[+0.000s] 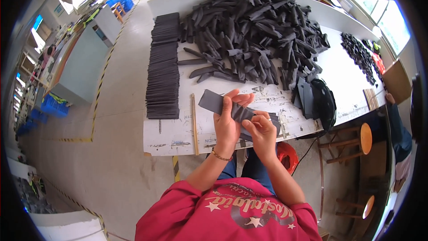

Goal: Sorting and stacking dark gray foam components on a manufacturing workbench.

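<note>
Between my two hands, above the near edge of the white table [167,140], is a flat dark grey fabric strip [210,101]. My left hand [228,122] grips its middle, thumb on top and fingers behind. At the strip's right end my right hand [261,129] pinches it between thumb and fingers. More dark fabric pieces [274,124] lie just beyond my right hand, partly hidden by it. A large loose heap of rolled and folded dark strips [254,31] covers the far part of the table. Similar pieces stand in a tight, neat row [163,71] along the left.
A narrow wooden strip [195,122] lies left of my hands. To the right sit a shiny black bag [324,102] with flat dark pieces beside it, and a small dark pile [359,58]. Wooden stools [365,138] and another person [401,134] are at the right.
</note>
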{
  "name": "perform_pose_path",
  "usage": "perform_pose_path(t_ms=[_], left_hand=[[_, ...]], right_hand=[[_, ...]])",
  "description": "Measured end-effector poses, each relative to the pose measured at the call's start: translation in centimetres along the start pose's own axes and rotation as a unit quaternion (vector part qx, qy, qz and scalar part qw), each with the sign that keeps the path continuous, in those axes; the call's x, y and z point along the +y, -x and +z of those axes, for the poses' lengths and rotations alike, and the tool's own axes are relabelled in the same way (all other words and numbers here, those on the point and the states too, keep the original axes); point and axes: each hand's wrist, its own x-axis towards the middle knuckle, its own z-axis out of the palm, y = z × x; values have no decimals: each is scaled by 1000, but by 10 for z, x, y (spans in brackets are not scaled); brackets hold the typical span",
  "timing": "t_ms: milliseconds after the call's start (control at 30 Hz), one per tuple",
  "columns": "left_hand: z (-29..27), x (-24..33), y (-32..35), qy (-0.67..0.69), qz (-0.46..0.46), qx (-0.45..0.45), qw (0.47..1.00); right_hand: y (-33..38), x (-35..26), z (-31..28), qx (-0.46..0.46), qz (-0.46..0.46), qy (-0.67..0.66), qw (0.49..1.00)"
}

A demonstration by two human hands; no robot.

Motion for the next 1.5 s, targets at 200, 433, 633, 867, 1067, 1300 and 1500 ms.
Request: perform_pose_path(t_ms=[200,433,633,867,1067,1300,1500], left_hand=[[-4,5,-9,-2,27,-11,1000],[-3,5,-2,-6,11,-51,999],[-6,2,-1,15,-15,-58,998],[-12,-2,-5,17,-53,-22,998],[-12,2,-9,22,-30,-24,999],[-24,-2,-12,62,-45,-23,997],[-3,4,-11,74,-79,13,994]], right_hand=[[1,-3,-4,20,-51,-15,998],[-7,-33,-17,-29,92,-77,992],[-12,-25,-18,-18,105,-57,993],[-4,-9,-20,-33,120,-113,986],[-3,-16,-16,-94,133,-99,982],[4,-17,-19,-104,111,-60,986],[6,-14,-27,-23,-85,161,983]])
